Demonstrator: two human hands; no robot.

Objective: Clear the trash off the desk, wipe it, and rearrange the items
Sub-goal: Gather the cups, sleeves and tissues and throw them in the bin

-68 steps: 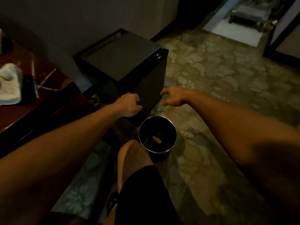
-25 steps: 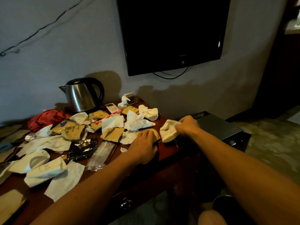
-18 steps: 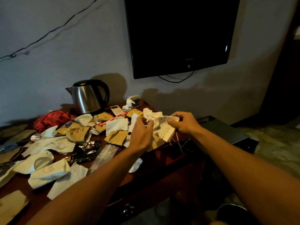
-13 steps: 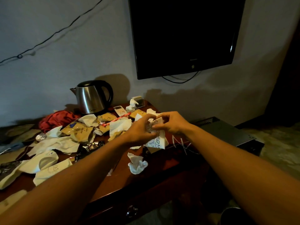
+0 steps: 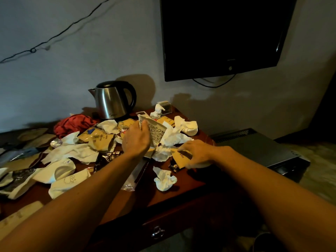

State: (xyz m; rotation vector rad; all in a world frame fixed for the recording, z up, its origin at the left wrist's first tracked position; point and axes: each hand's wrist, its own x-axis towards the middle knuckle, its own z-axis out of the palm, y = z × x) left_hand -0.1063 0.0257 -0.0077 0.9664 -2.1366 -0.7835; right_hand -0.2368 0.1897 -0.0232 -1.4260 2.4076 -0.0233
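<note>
At frame centre the left hand (image 5: 135, 140) grips a printed white wrapper (image 5: 155, 130), fingers curled round its edge. The right hand (image 5: 197, 153) pinches a brown paper packet (image 5: 179, 157) on the desk (image 5: 181, 193); half a second ago both hands held that wrapper together. Crumpled tissues (image 5: 164, 180) litter the dark wood below the kettle (image 5: 111, 100) and television (image 5: 223, 35).

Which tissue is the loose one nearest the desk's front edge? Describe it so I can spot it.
Start at the kettle and come straight toward the desk's front edge. Past the right hand lies a crumpled white tissue, alone on bare wood, apart from the main pile.
</note>
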